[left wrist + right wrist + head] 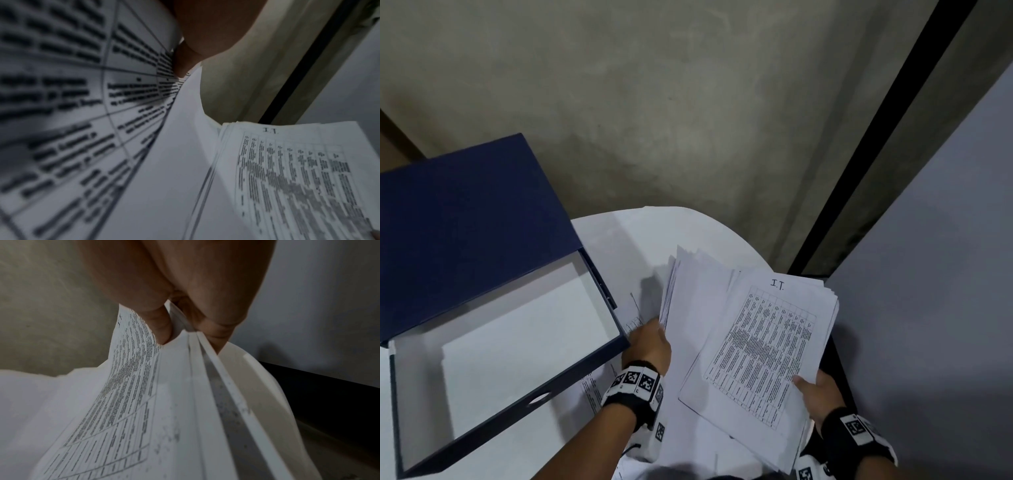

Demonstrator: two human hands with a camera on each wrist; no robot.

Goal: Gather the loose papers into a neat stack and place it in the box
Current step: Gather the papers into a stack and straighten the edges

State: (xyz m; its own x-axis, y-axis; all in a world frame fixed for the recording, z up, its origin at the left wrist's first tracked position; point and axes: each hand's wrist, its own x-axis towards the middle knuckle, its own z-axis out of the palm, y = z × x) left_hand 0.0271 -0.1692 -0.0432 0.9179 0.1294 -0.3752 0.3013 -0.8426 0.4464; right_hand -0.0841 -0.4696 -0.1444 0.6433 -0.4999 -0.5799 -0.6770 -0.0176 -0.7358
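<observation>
Both grips on uneven papers (739,342)

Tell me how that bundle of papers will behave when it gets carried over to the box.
Likely floppy: the papers curve and sag between the left hand and right hand. Probably apt to slide apart, since the edges are already fanned unevenly.
</observation>
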